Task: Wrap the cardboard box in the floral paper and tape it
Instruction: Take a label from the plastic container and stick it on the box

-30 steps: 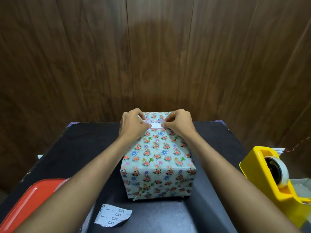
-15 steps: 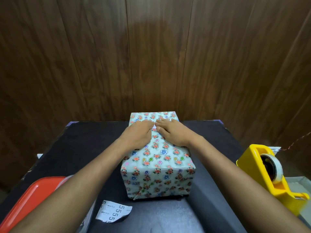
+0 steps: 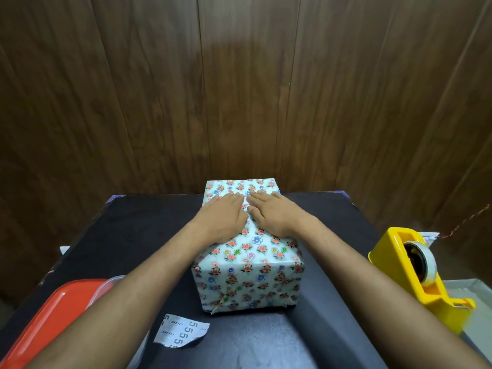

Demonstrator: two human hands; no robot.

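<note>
Centrally on the black bench [image 3: 138, 235] sits the floral-wrapped box [image 3: 247, 265], left hand [image 3: 223, 217] and right hand [image 3: 274, 214] pressed flat on top, fingers straight and together, flanked by a yellow tape dispenser [image 3: 415, 278], red tray [image 3: 50, 315] and printed paper scrap [image 3: 182, 332]

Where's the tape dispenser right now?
In the head view the yellow tape dispenser sits at the right edge of the black table, beside the right forearm and right of the wrapped box, untouched by either hand.
</note>
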